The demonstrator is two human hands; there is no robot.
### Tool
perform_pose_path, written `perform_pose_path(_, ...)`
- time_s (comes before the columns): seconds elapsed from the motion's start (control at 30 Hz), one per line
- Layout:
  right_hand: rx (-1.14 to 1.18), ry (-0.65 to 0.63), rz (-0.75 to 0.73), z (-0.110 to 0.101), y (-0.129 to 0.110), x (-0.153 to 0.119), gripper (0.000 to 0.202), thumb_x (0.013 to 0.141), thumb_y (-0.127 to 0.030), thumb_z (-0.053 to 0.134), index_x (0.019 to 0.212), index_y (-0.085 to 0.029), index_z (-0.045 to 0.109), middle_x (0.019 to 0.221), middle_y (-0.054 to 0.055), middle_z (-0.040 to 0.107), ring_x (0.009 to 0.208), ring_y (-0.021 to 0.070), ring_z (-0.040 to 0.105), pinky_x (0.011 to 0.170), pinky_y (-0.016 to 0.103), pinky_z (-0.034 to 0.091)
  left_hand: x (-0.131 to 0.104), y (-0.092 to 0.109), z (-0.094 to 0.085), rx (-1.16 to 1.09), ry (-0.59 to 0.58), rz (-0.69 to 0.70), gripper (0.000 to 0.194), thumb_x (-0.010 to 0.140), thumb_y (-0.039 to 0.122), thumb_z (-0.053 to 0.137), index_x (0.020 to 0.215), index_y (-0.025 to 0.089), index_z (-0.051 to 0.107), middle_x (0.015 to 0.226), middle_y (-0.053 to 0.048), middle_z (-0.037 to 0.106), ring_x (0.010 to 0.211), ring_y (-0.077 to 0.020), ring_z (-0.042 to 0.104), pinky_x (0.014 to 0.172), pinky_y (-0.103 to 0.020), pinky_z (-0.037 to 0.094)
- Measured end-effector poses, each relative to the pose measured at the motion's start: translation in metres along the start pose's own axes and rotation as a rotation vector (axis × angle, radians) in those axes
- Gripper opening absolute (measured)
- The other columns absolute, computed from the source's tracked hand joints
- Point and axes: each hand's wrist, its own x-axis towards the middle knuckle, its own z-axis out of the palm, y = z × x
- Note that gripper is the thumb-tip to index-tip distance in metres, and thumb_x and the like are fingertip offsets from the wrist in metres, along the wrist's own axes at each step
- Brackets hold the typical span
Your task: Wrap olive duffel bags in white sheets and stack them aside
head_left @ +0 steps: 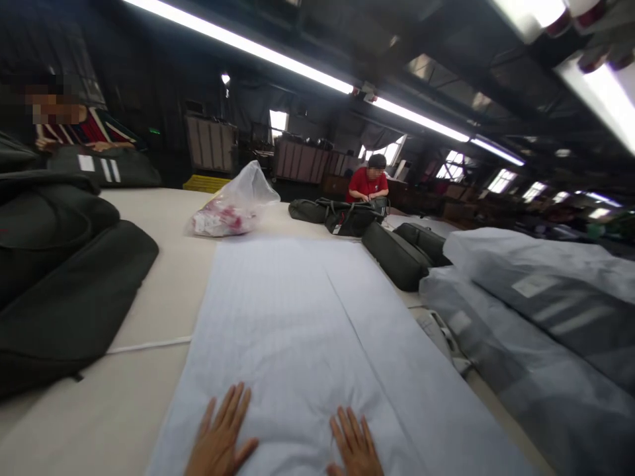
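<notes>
A long, pale bluish-white sheet [288, 317] lies spread over the table, with a straight line running lengthwise right of its middle. It looks like thin plastic or fabric; I cannot tell which. Flat on its near part rests my left hand [221, 433], palm down with the fingers stretched out. My right hand [354, 443] lies on the same sheet a short way to the right, fingers spread. Small wrinkles show in the sheet around both hands. Neither hand holds anything.
Dark bags [74, 297] are piled at left, and plastic-wrapped bags [536, 317] at right. A clear plastic bag [231, 208] stands beyond the sheet, near more dark bags [397, 254]. One person [370, 182] in red works behind the table; another [94, 129] is at far left.
</notes>
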Motion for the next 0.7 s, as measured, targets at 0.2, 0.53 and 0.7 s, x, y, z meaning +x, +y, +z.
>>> perform_pose_path(0.2,0.175,-0.393,0.147,-0.052,-0.011,0.017,0.065,0.097,-0.048,0.044,0.154,-0.029,0.019,0.158,0.005,0.026,0.145,0.0302,0.028,0.116,0.053,0.026,0.01,0.005,-0.025,-0.078,-0.286,-0.077,0.071,0.091,0.066,0.036,0.147,0.023,0.038,0.153,-0.01,0.037,0.139,-0.0306,0.038,0.113,-0.056,0.029)
perform_pose_path(0.53,0.212,-0.388,0.145,-0.055,-0.036,-0.01,0.066,0.097,-0.043,0.044,0.154,-0.031,0.015,0.158,0.002,0.025,0.143,0.0299,0.031,0.115,0.051,0.03,-0.025,0.002,-0.033,-0.045,-0.257,-0.05,0.064,0.092,0.06,0.039,0.147,0.027,0.036,0.152,-0.006,0.037,0.138,-0.0288,0.04,0.113,-0.054,0.032)
perform_pose_path(0.7,0.145,-0.17,0.046,-0.025,-0.04,-0.033,0.069,0.09,-0.06,0.049,0.151,-0.032,0.032,0.142,0.006,0.053,0.124,0.0322,0.055,0.102,0.046,0.044,-0.044,-0.004,-0.041,-0.026,-0.223,0.019,0.067,0.091,0.061,0.043,0.149,0.032,0.024,0.151,-0.002,0.038,0.134,-0.026,0.047,0.106,-0.045,0.043)
